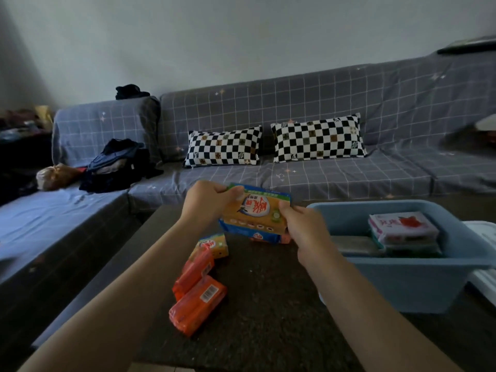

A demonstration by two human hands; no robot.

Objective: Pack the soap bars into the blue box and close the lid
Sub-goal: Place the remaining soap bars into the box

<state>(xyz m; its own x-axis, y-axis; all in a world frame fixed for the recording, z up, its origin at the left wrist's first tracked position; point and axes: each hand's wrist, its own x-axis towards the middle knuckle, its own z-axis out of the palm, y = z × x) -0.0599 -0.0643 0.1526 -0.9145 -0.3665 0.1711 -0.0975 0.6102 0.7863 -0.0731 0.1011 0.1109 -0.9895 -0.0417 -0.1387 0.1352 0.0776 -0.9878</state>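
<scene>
Rectangular glossy soap pack [255, 214] between hands

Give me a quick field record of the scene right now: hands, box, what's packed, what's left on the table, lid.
left hand: grips left end of yellow soap pack
right hand: grips right end of same pack
pack position: held above table, left of blue box
box contents: pink pack on top, others beneath
left on table: two orange packs, small yellow pack
lid: off; white object beside box, cannot tell if lid
</scene>
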